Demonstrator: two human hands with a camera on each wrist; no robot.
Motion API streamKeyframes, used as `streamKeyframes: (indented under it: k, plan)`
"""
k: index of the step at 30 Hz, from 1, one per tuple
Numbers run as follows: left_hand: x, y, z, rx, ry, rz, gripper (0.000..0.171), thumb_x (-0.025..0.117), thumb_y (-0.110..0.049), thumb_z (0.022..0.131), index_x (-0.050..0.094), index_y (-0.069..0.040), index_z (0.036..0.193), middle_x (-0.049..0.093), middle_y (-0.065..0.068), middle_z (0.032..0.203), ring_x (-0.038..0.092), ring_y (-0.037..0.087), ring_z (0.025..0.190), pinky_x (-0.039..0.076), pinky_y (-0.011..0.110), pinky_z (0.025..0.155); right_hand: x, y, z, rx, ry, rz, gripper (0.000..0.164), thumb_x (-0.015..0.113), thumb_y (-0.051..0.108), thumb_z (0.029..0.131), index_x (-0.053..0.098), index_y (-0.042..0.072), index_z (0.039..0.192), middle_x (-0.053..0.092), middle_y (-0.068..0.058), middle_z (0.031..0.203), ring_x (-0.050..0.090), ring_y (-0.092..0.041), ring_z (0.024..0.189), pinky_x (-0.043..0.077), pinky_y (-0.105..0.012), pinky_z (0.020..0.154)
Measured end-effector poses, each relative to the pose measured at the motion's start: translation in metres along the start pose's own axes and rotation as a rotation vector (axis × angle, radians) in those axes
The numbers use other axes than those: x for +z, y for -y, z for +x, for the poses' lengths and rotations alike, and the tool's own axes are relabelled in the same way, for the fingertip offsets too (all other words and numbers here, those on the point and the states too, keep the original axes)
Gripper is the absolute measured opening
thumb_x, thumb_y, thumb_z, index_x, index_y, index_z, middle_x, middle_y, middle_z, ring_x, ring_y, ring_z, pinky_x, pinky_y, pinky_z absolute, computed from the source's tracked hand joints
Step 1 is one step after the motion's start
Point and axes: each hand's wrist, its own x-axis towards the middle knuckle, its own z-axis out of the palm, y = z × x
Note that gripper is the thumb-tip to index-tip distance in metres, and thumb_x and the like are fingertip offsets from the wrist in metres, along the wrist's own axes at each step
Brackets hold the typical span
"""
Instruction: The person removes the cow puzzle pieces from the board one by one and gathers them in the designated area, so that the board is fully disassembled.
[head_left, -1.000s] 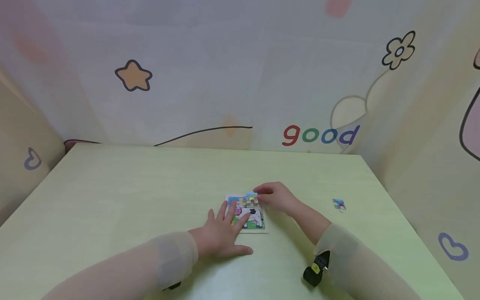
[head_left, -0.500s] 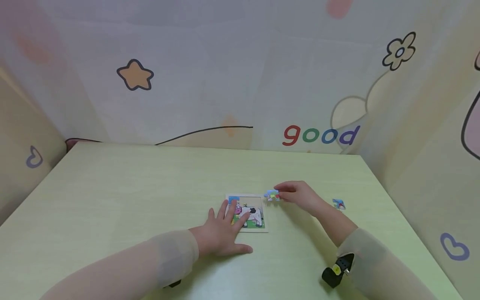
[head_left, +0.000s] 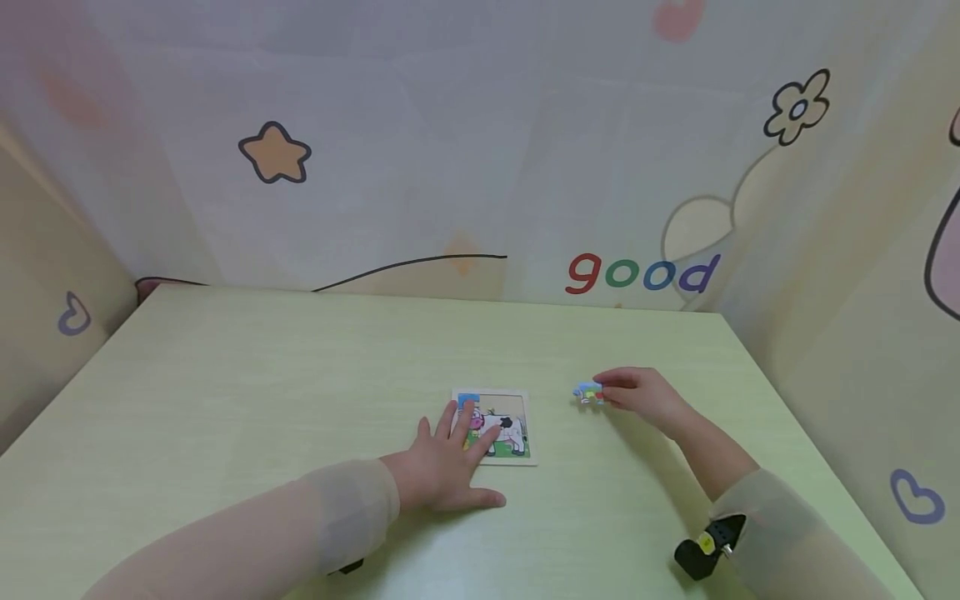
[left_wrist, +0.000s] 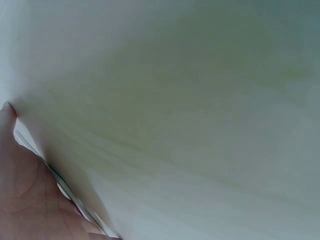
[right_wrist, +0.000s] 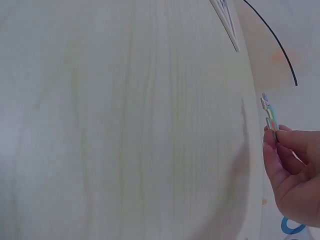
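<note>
My left hand (head_left: 450,471) lies with straight, spread fingers on a square jigsaw board (head_left: 506,404) with a pale frame. A cow picture fills its lower part, a blue piece sits at its upper left, and bare beige backing shows along the top. My fingers cover part of its left side. To the right of the board, my right hand (head_left: 648,396) pinches a blue, yellow and red puzzle piece (head_left: 587,392) between thumb and fingers. In the right wrist view that piece (right_wrist: 270,112) is held edge-on, above the table surface.
The pale wood-grain table (head_left: 262,375) is backed by a cloth wall (head_left: 420,167) printed with a star, a flower and the word "good". A black wrist device (head_left: 708,546) sits at my right sleeve. My right hand now hides where another loose piece lay.
My right hand has lifted the puzzle piece away from the board's top and carried it to the right, covering the other loose piece. My left hand has stayed on the board.
</note>
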Motion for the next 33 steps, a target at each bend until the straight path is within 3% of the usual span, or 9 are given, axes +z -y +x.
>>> streamKeyframes:
  k: [13,21,30,33]
  plan:
    - [0.001,0.000,0.001,0.000,-0.006,0.005,0.089,0.032,-0.078,0.081,0.013,-0.027,0.151,0.003,0.017,0.155,0.004,0.040,0.139,0.022,0.061,0.102,-0.024,-0.020,-0.009,0.038,-0.052,-0.111,0.032,0.053,0.007,0.094,0.054,-0.008,0.123,0.055,-0.026,0.120,0.057,-0.027,0.098,0.050,-0.032,0.083]
    - [0.001,0.000,0.000,-0.009,-0.003,0.011,0.089,0.032,-0.078,0.081,0.013,-0.027,0.151,0.003,0.017,0.155,0.004,0.040,0.139,0.022,0.060,0.102,-0.029,-0.025,-0.011,0.110,-0.065,-0.118,0.031,0.055,0.009,0.094,0.056,-0.006,0.122,0.056,-0.025,0.117,0.055,-0.022,0.087,0.049,-0.025,0.070]
    - [0.009,0.003,0.007,-0.003,-0.013,0.013,0.090,0.030,-0.080,0.080,0.011,-0.028,0.151,0.001,0.017,0.155,0.002,0.040,0.139,0.018,0.059,0.104,-0.031,-0.028,-0.012,0.087,-0.062,-0.261,0.028,0.054,0.005,0.093,0.058,-0.006,0.119,0.055,-0.025,0.116,0.049,-0.026,0.088,0.045,-0.030,0.070]
    - [0.015,0.005,0.012,0.003,-0.020,0.012,0.091,0.028,-0.081,0.079,0.010,-0.029,0.151,-0.001,0.017,0.155,0.001,0.041,0.139,0.017,0.059,0.104,-0.031,-0.028,-0.012,0.070,-0.080,-0.299,0.027,0.054,0.004,0.093,0.060,-0.006,0.116,0.056,-0.026,0.116,0.051,-0.031,0.092,0.046,-0.037,0.077]
